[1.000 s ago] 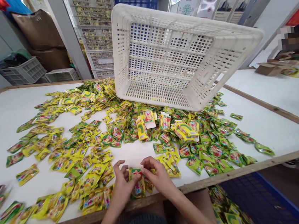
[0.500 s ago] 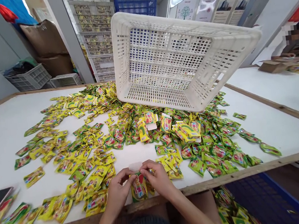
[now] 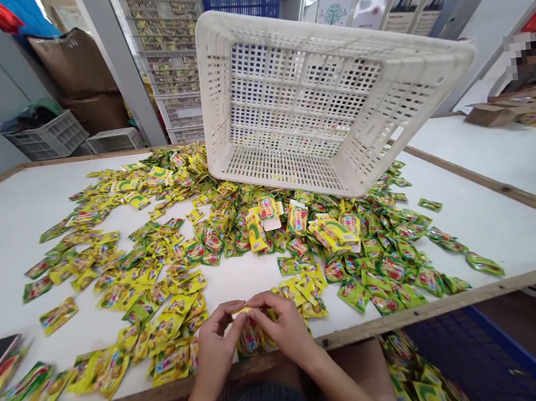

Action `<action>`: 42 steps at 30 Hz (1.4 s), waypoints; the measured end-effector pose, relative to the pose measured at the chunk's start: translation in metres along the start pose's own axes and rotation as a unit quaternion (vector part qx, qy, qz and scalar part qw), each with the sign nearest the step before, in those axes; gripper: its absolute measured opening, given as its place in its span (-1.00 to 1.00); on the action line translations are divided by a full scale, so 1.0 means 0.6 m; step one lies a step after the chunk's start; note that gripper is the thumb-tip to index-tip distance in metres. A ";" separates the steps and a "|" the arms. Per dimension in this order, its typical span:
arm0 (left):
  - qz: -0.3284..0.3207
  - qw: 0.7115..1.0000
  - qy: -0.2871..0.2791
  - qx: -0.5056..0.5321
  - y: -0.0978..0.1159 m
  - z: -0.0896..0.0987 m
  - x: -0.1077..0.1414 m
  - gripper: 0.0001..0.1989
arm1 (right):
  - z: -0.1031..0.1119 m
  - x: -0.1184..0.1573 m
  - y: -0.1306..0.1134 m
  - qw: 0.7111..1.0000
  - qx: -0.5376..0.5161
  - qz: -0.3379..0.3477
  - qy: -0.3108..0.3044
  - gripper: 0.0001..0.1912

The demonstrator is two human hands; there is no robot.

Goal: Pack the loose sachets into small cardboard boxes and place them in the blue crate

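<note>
Centrally, front edge of white, wood-edged counter point(image 3: 235, 276): small rectangular green-and-yellow cardboard box point(image 3: 251, 341); left hand point(image 3: 216, 338) and right hand point(image 3: 286, 327) clamp fingertips together on its far end.

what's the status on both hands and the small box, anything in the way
Left hand and right hand at small box's top end. Box front partly hidden. Yellow packets close on both sides, nothing seen blocking.

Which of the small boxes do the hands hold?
The box at the near table edge, between left hand and right hand; other boxes lie untouched on packets.
</note>
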State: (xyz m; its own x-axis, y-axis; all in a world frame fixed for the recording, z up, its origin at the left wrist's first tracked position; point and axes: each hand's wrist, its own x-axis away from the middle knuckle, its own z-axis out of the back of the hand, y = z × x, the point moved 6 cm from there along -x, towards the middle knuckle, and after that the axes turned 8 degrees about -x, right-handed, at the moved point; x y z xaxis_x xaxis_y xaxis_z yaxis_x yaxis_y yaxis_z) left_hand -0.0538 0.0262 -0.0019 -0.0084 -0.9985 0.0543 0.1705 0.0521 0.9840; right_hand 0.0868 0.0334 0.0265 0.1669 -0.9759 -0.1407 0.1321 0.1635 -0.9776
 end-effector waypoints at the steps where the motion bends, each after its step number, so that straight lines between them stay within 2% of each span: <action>1: 0.004 1.000 0.005 -0.003 0.001 0.000 0.000 -0.81 | -0.001 0.001 0.001 1.000 0.004 -0.004 0.006 -0.88; 8: 0.013 0.999 0.015 -0.046 0.006 -0.001 -0.011 -0.82 | 0.000 -0.012 0.003 0.999 0.026 -0.039 0.025 -0.87; 14: 0.012 0.999 -0.006 -0.036 0.005 -0.001 -0.026 -0.80 | 0.002 -0.019 0.001 0.998 0.034 -0.046 0.029 -0.85; 20: 0.011 1.000 -0.026 -0.008 -0.016 -0.002 -0.011 -0.79 | -0.003 0.001 0.010 0.999 0.004 -0.032 0.010 -0.90; 25: 0.020 1.000 -0.018 -0.006 -0.027 -0.001 -0.003 -0.82 | -0.012 0.019 0.024 0.999 -0.021 -0.042 0.014 -0.88; 29: 0.017 1.000 0.001 -0.025 -0.015 -0.001 -0.004 -0.79 | -0.017 0.025 0.023 0.999 -0.007 -0.045 0.003 -0.80; 33: 0.007 1.000 0.025 -0.011 -0.005 -0.002 -0.001 -0.81 | -0.010 0.026 0.021 0.999 -0.017 -0.035 0.029 -0.79; 42: 0.014 0.999 0.025 0.024 -0.015 0.003 -0.002 -0.86 | -0.003 0.015 0.019 0.997 -0.030 -0.045 0.047 -0.89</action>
State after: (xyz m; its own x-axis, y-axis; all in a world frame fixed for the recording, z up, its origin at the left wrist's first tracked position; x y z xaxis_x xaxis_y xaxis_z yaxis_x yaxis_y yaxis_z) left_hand -0.0573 0.0268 -0.0107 0.0450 -0.9961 0.0753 0.1234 0.0803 0.9891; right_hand 0.0881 0.0263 0.0138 0.0642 -0.9959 -0.0636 0.0831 0.0689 -0.9942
